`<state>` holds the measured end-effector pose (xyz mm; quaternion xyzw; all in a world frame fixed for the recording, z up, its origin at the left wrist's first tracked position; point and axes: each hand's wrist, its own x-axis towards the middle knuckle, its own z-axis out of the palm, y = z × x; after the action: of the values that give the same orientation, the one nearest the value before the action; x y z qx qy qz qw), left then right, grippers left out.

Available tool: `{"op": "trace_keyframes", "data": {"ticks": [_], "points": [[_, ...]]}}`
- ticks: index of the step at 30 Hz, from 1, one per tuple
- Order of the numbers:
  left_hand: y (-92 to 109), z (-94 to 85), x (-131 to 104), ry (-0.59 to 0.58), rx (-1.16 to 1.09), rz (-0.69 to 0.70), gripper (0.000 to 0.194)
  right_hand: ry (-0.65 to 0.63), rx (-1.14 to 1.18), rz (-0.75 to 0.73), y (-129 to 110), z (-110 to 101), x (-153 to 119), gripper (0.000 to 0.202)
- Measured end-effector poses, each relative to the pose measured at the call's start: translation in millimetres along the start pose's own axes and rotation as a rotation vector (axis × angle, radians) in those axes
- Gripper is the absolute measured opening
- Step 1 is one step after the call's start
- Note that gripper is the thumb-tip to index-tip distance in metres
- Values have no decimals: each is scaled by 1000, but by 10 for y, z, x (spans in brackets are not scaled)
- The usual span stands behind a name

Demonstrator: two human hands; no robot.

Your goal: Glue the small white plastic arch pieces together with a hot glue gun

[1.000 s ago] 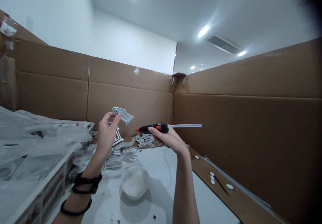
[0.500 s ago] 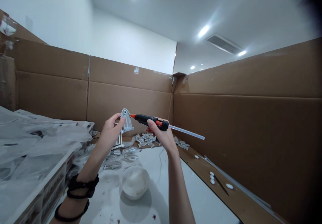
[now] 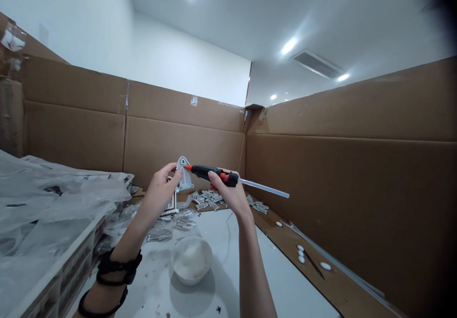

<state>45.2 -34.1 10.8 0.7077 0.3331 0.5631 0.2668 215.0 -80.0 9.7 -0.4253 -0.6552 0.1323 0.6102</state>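
Note:
My left hand [image 3: 162, 189] pinches a small pale grey arched piece [image 3: 185, 179] upright between thumb and fingers. A white frame-like part [image 3: 174, 202] hangs below that piece, beside the palm. In my right hand [image 3: 232, 193] is a black and orange glue gun [image 3: 210, 173], pointing left, with a clear glue stick [image 3: 266, 188] sticking out of its back. The orange nozzle overlaps the upper part of the arched piece; whether they touch I cannot tell. A white bowl [image 3: 192, 260] stands on the white table below both hands.
Similar grey pieces [image 3: 209, 199] lie heaped at the table's far edge. Plastic bags [image 3: 64, 189] cover a crate [image 3: 53, 280] on the left. White oval pieces [image 3: 325, 265] and thin sticks lie on the right. Cardboard walls [image 3: 185, 142] surround the table.
My left hand and the arched piece have shifted slightly right. The nozzle now overlaps the face of the piece instead of its right edge.

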Motion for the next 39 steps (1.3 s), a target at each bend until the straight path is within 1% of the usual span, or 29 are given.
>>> {"op": "trace_keyframes", "data": {"ticks": [10,17,32,39], "points": [[-15,34,13,5,-42,5,34,46,-56,-32,2,20,-3,41],[-51,62,14,23,-53,25,32,76,-84,3,-3,21,-5,44],[-37,71,-1,26,-52,37,32,87,-62,34,12,24,1,42],[-36,88,-1,58,-86,13,30,87,-69,15,6,33,-2,43]]}}
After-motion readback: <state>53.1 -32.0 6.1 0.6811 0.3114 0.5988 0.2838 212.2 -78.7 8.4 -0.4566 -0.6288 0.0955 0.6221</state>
